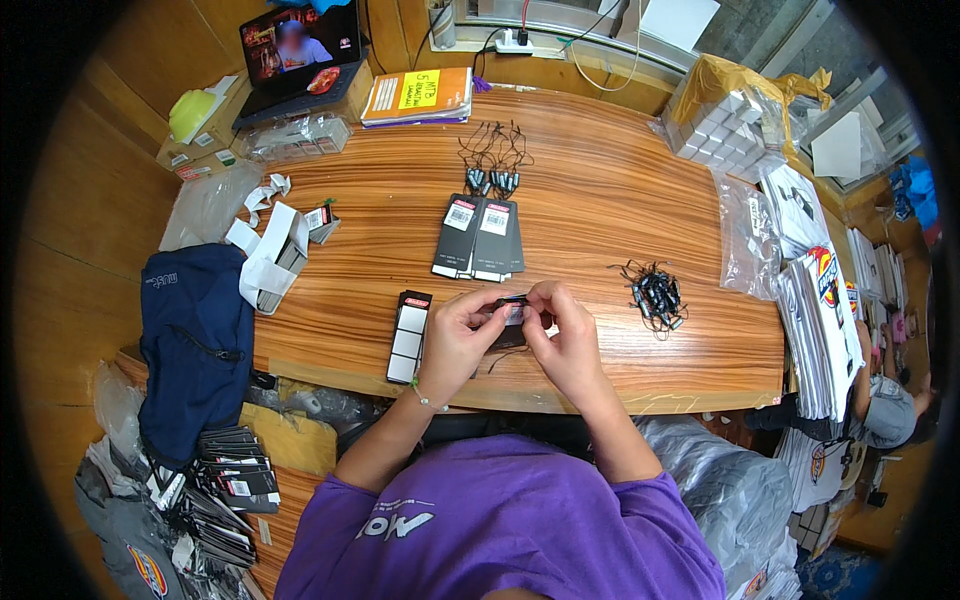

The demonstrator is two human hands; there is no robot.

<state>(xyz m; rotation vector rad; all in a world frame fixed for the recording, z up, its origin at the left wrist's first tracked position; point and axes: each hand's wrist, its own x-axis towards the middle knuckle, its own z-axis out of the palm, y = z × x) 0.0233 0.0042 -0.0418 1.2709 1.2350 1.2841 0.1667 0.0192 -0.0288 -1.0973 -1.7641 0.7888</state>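
Near the front edge of the table, my left hand point(455, 338) and my right hand point(568, 342) come together, fingers pinched on a dark hang tag point(508, 337). A black cord shows at its top and another strand hangs below; how the cord runs between the fingertips is hidden. Left of my left hand lies a stack of black tags with white stickers point(408, 338). Beyond my hands are two side-by-side piles of black hang tags point(479, 238), their cords spread away from me. To the right sits a tangled heap of black cords with small dark toggles point(656, 296).
At the left are a navy bag point(195, 350) and a white paper-wrapped bundle of cards point(270, 262). A screen point(300, 45) and notebooks point(418, 97) stand at the back. Wrapped white boxes point(725, 130) and stacked papers point(812, 330) line the right. Another person point(887, 410) is at far right.
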